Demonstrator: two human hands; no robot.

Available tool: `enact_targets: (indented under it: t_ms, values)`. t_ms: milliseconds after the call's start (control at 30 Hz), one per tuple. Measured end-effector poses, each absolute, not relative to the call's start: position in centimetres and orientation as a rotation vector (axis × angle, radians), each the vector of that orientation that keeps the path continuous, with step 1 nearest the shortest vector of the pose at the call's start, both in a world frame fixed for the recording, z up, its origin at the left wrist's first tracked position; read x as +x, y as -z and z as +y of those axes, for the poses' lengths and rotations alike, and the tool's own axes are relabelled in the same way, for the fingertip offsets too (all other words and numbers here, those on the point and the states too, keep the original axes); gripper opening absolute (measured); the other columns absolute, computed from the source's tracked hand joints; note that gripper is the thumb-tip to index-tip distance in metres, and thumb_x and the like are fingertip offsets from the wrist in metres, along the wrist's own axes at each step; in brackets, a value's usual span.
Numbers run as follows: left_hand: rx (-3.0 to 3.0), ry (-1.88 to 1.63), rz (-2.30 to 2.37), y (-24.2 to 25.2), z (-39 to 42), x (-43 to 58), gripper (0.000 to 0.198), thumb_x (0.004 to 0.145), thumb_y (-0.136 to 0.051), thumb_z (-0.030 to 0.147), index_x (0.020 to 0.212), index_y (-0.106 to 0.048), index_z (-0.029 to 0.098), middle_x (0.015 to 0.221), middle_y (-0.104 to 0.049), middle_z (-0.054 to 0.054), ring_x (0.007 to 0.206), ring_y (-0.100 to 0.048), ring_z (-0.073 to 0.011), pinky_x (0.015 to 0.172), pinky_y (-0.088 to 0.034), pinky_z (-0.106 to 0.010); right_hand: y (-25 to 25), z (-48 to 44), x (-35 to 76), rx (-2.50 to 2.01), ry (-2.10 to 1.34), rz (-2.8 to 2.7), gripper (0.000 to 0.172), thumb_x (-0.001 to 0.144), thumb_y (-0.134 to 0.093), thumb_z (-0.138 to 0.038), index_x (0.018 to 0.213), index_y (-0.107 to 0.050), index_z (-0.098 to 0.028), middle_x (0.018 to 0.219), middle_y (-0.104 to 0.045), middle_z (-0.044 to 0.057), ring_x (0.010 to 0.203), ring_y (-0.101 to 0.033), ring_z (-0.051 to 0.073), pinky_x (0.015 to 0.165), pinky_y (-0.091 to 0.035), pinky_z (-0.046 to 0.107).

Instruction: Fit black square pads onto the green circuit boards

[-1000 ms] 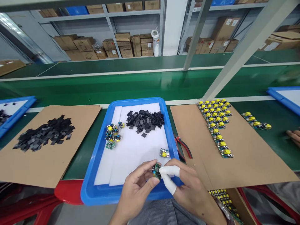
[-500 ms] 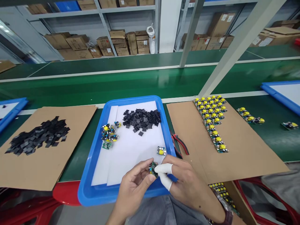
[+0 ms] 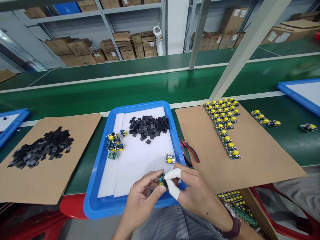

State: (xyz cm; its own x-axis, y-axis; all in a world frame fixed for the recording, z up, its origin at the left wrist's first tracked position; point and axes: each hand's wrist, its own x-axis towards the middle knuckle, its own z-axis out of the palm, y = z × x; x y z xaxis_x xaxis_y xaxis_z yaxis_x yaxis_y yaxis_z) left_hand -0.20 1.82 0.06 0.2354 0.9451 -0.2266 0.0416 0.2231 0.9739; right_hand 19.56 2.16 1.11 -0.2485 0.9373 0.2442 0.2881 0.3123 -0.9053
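Observation:
My left hand (image 3: 143, 196) and my right hand (image 3: 192, 193) meet over the near edge of a blue tray (image 3: 100, 166), both pinching one small green circuit board (image 3: 162, 181) between their fingertips. White finger cots cover two fingers of my right hand. On the tray's white sheet a single board with a yellow part (image 3: 170, 159) lies just beyond my fingers. A small cluster of boards (image 3: 114, 144) sits at the tray's left, and a heap of black square pieces (image 3: 149, 126) lies at its far end.
A cardboard sheet (image 3: 37, 180) on the left carries a second heap of black pieces (image 3: 41, 147). Right-hand cardboard (image 3: 262, 160) bears rows of yellow-topped boards (image 3: 223, 124). Red-handled cutters (image 3: 188, 150) lie beside the tray. More boards (image 3: 265, 120) rest on the green belt, and others fill a box (image 3: 237, 205) by my right wrist.
Both hands stay pinched on the same board with only small finger shifts. The view has drifted, and another person's hand seen earlier at the far right is gone.

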Motion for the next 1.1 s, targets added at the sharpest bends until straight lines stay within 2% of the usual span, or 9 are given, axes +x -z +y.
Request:
enact_targets:
  t_ms: [133, 300, 467, 600, 700, 833, 900, 1000, 1100]
  values:
    - [1.155, -0.862, 1.145, -0.4, 2.1, 0.0, 0.033, 0.088, -0.081, 0.033, 0.121, -0.080, 0.028, 0.097, -0.074, -0.005, 0.087, -0.071, -0.0186, 0.078, -0.059, -0.024, -0.8, 2.0, 19.4, -1.089, -0.932, -1.705, 0.018, 0.088, -0.058, -0.002, 0.090, -0.064, -0.019, 0.081, -0.055, 0.001, 0.070, -0.054, 0.015, 0.064, -0.042, 0.028]
    - [1.056, -0.827, 1.124, -1.0, 2.2, 0.1, 0.035, 0.087, -0.081, 0.037, 0.120, -0.080, 0.024, 0.091, -0.079, -0.006, 0.082, -0.074, -0.0203, 0.079, -0.061, -0.028, -0.8, 2.1, 19.6, -0.969, -0.919, -1.731, 0.018, 0.092, -0.057, -0.005, 0.096, -0.065, -0.020, 0.085, -0.056, 0.002, 0.075, -0.055, 0.016, 0.067, -0.045, 0.028]
    - [1.126, -0.853, 1.138, -0.7, 1.9, -0.1, 0.036, 0.084, -0.084, 0.036, 0.118, -0.081, 0.024, 0.100, -0.077, -0.008, 0.080, -0.070, -0.0188, 0.075, -0.060, -0.027, -0.7, 1.7, 19.5, -1.088, -0.964, -1.689, 0.018, 0.090, -0.058, -0.005, 0.094, -0.066, -0.021, 0.080, -0.052, 0.000, 0.070, -0.053, 0.015, 0.066, -0.044, 0.028]
    - [1.093, -0.833, 1.152, -0.5, 1.9, -0.1, 0.039, 0.084, -0.084, 0.037, 0.120, -0.080, 0.022, 0.090, -0.078, -0.007, 0.080, -0.071, -0.0207, 0.077, -0.061, -0.031, -0.7, 1.6, 19.5, -1.022, -0.878, -1.791, 0.019, 0.093, -0.055, -0.004, 0.100, -0.066, -0.018, 0.087, -0.058, 0.004, 0.077, -0.056, 0.018, 0.067, -0.047, 0.030]
    - [1.118, -0.853, 1.159, -0.7, 2.0, 0.1, 0.039, 0.084, -0.084, 0.038, 0.119, -0.081, 0.022, 0.094, -0.079, -0.008, 0.088, -0.073, -0.0236, 0.080, -0.062, -0.031, -0.5, 1.6, 19.6, -1.006, -0.883, -1.761, 0.022, 0.096, -0.056, -0.006, 0.106, -0.069, -0.020, 0.089, -0.062, 0.005, 0.078, -0.061, 0.018, 0.067, -0.051, 0.030]
    - [1.076, -0.899, 1.161, -1.3, 1.9, 0.4, 0.040, 0.086, -0.081, 0.041, 0.121, -0.079, 0.021, 0.103, -0.081, -0.010, 0.085, -0.076, -0.0235, 0.082, -0.063, -0.033, 0.2, 1.4, 19.4, -0.981, -0.947, -1.566, 0.031, 0.096, -0.066, -0.010, 0.123, -0.068, -0.024, 0.097, -0.071, 0.004, 0.082, -0.069, 0.016, 0.077, -0.060, 0.029]
    - [1.032, -0.929, 1.189, -1.5, 1.7, 0.4, 0.041, 0.087, -0.080, 0.042, 0.121, -0.079, 0.020, 0.104, -0.082, -0.010, 0.090, -0.076, -0.0246, 0.086, -0.062, -0.033, 0.3, 1.2, 19.4, -0.931, -0.935, -1.566, 0.039, 0.095, -0.070, -0.010, 0.130, -0.066, -0.024, 0.107, -0.072, 0.006, 0.091, -0.071, 0.018, 0.084, -0.062, 0.032]
    - [1.022, -0.937, 1.190, -1.4, 1.6, 0.1, 0.040, 0.087, -0.080, 0.043, 0.119, -0.080, 0.020, 0.105, -0.082, -0.010, 0.097, -0.075, -0.0255, 0.088, -0.060, -0.030, 0.2, 1.0, 19.4, -0.832, -0.758, -1.687, 0.051, 0.094, -0.064, -0.001, 0.141, -0.060, -0.022, 0.119, -0.069, 0.013, 0.109, -0.068, 0.024, 0.093, -0.061, 0.042]
    - [1.043, -0.923, 1.143, -0.7, 1.6, -0.4, 0.039, 0.088, -0.080, 0.042, 0.122, -0.079, 0.021, 0.108, -0.082, -0.010, 0.101, -0.076, -0.0265, 0.090, -0.060, -0.031, 0.1, 1.0, 19.2, -0.766, -0.633, -1.764, 0.065, 0.091, -0.056, 0.008, 0.149, -0.053, -0.020, 0.121, -0.069, 0.016, 0.113, -0.065, 0.027, 0.095, -0.060, 0.048]
